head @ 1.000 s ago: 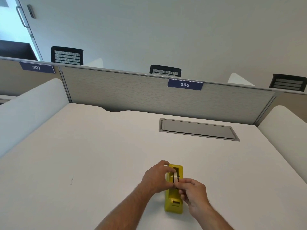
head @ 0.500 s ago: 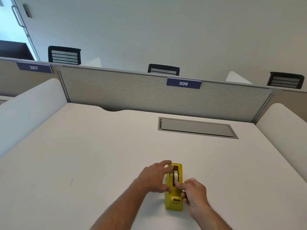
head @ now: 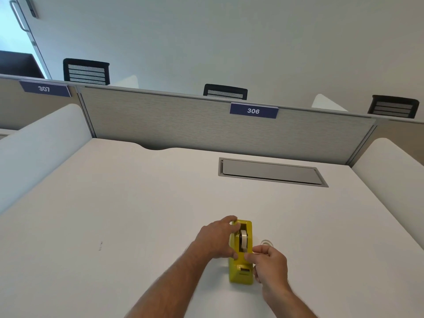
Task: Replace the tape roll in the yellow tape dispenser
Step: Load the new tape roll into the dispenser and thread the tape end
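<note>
The yellow tape dispenser stands on the white tabletop, near its front edge and a little right of the middle, with its long side running away from the person. A roll of tape sits upright in the slot in the dispenser's top, and the cutter end points toward the person.

The left hand grips the dispenser from its left side: the fingers curl over the far top corner and the thumb presses low against the near left wall. The right hand is at the dispenser's right side, by the near end of the slot, with its fingers curled in and its thumb and forefinger pinched together just over the dispenser's top edge. A thin pale strip seems to lie between those fingertips, but it is too small to tell whether it is the tape's loose end.

Just beyond the right hand, a small clear ring lies flat on the tabletop, beside the dispenser and apart from it.

Farther back, a grey hatch is set flush into the tabletop. Behind it rises a grey partition with a blue sign reading 306. The tops of black chairs show above the partition.
</note>
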{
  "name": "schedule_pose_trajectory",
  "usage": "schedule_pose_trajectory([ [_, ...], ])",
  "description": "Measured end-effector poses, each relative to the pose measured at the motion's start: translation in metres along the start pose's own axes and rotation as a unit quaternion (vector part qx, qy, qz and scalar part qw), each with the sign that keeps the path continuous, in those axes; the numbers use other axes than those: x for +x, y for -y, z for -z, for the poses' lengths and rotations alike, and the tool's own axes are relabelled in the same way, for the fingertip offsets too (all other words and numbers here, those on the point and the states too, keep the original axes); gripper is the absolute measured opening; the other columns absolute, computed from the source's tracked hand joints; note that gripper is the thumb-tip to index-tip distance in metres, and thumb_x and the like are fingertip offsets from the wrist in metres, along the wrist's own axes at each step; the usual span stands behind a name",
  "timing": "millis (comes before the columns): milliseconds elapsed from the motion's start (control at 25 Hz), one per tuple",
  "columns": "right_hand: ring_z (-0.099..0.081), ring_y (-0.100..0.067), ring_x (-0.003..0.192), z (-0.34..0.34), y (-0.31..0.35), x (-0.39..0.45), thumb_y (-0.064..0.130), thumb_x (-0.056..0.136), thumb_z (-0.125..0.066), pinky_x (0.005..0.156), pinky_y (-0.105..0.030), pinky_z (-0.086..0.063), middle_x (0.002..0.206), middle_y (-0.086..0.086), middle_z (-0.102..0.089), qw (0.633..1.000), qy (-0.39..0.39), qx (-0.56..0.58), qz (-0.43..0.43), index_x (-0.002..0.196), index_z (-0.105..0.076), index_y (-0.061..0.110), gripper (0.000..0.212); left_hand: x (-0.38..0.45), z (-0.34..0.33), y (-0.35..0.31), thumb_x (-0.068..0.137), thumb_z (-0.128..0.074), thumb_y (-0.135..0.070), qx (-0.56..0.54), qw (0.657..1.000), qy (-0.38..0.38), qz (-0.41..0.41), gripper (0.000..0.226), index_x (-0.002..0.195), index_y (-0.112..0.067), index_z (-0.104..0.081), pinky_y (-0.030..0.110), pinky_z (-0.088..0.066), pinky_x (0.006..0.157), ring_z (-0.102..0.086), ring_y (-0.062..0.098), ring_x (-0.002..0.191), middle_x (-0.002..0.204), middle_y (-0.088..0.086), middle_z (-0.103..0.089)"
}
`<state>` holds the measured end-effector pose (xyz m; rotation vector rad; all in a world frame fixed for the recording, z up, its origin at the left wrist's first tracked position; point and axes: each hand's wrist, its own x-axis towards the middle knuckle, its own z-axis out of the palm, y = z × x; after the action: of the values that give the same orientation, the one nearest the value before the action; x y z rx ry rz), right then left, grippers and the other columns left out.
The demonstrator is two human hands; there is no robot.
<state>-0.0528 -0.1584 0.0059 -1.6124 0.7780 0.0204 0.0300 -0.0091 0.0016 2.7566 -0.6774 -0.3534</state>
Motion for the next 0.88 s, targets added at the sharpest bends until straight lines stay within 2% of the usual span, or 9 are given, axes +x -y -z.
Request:
schedule_pose_trajectory([
  [280,-0.066,-0.022,0.060,0.005,-0.007,-0.015,0.004,0.067,-0.084,0.058,-0.035,-0.058,0.062,-0.003,-0.071,0.992,-0.028,-0.078,0.092,0.069,-0.068,0.017,0.020,-0.001,0.000,-0.002,0.070,-0.083,-0.050,-0.002,1.000,0.002,0.002,0.094,0.149,-0.032,-0.035,0.045,-0.049,0.100,-0.046,0.023,0.134,0.162,-0.016,-0.018],
  [360,-0.066,-0.018,0.058,0.007,-0.008,-0.019,0.005,0.067,-0.084,0.053,-0.031,-0.056,0.059,0.000,-0.070,0.984,-0.034,-0.112,0.133,0.067,-0.067,0.019,0.022,0.000,0.000,-0.002,0.070,-0.084,-0.050,-0.003,1.000,0.002,0.003,0.094,0.149,-0.032,-0.035,0.046,-0.049,0.100,-0.046,0.023,0.135,0.162,-0.016,-0.018],
  [520,-0.063,-0.005,0.056,0.009,-0.012,-0.028,0.003,0.067,-0.082,0.048,-0.014,-0.046,0.055,0.007,-0.066,0.949,-0.048,-0.184,0.253,0.060,-0.064,0.025,0.029,0.000,0.000,-0.003,0.069,-0.085,-0.050,-0.004,1.000,0.003,0.008,0.094,0.148,-0.031,-0.037,0.046,-0.050,0.100,-0.048,0.024,0.133,0.162,-0.016,-0.019],
  [640,-0.061,-0.008,0.051,0.011,-0.013,-0.033,0.004,0.066,-0.081,0.048,-0.016,-0.044,0.055,0.008,-0.066,0.897,-0.043,-0.269,0.347,0.062,-0.064,0.026,0.029,-0.001,0.000,-0.004,0.068,-0.085,-0.049,-0.006,1.000,0.000,0.007,0.093,0.147,-0.030,-0.039,0.046,-0.051,0.099,-0.050,0.025,0.132,0.162,-0.015,-0.020],
  [760,-0.055,-0.016,0.039,0.016,-0.013,-0.037,0.008,0.055,-0.090,0.039,-0.018,-0.039,0.049,0.003,-0.062,0.799,-0.047,-0.384,0.460,0.061,-0.064,0.021,0.029,-0.001,0.000,-0.004,0.069,-0.085,-0.048,-0.009,1.000,-0.001,0.008,0.092,0.147,-0.030,-0.039,0.045,-0.050,0.098,-0.050,0.026,0.132,0.163,-0.014,-0.020],
  [880,-0.051,-0.017,0.035,0.019,-0.015,-0.039,0.014,0.046,-0.094,0.033,-0.016,-0.036,0.044,0.001,-0.057,0.710,-0.046,-0.462,0.530,0.057,-0.062,0.017,0.034,-0.001,0.000,-0.004,0.069,-0.085,-0.048,-0.008,1.000,0.002,0.009,0.092,0.147,-0.030,-0.039,0.045,-0.050,0.099,-0.049,0.025,0.132,0.163,-0.014,-0.020],
])
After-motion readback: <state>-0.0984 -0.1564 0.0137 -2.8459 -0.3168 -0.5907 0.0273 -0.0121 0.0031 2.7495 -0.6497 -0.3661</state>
